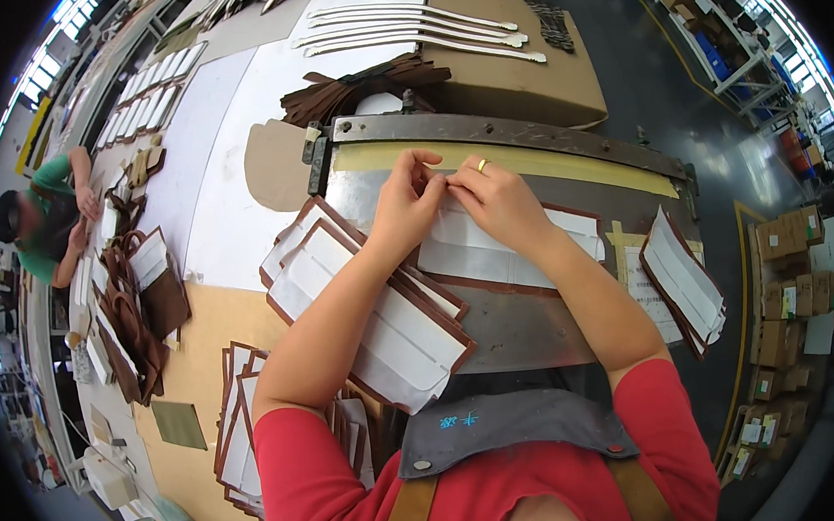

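My left hand and my right hand meet fingertip to fingertip over the far edge of a white panel with brown leather edging. Both are closed in a pinch, and whatever sits between the fingertips is too small or hidden to make out. The panel lies flat on a grey metal plate, partly covered by my hands. Beside my left forearm, a fanned pile of similar white, brown-edged panels rests on the plate's left side, partly behind the arm.
A metal bar spans the plate's far side. More panels lie right and lower left. Beyond are brown leather strips and white strips on a cardboard box. A co-worker works far left.
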`<act>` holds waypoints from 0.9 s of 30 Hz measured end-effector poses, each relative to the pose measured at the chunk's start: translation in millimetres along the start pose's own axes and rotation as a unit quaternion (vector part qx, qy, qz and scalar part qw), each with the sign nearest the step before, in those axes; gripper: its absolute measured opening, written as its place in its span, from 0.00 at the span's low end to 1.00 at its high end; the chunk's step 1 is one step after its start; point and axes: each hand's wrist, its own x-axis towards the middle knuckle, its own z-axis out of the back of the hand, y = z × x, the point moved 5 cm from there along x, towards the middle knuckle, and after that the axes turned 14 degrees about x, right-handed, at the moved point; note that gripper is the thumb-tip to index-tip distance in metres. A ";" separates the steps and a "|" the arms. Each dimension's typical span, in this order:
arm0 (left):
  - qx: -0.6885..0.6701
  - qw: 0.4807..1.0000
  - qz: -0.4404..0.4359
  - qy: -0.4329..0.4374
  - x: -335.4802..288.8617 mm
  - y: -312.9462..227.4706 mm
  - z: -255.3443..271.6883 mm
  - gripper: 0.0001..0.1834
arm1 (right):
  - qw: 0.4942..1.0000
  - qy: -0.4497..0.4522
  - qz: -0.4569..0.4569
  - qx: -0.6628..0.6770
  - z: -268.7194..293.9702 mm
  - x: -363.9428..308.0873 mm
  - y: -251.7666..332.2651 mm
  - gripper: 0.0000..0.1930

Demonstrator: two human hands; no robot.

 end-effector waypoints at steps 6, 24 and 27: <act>-0.025 0.999 0.046 -0.006 -0.7 4.0 -1.0 0.10 | 0.986 0.002 0.085 -0.142 -7.2 -1.9 14.7 0.06; 0.130 0.971 -0.187 -0.074 -8.8 -39.8 6.4 0.10 | 0.980 0.029 -0.139 0.140 36.9 11.0 -1.0 0.05; 0.125 0.971 -0.190 -0.070 -11.2 -44.4 5.2 0.10 | 0.979 0.052 -0.135 0.144 35.9 16.4 2.3 0.06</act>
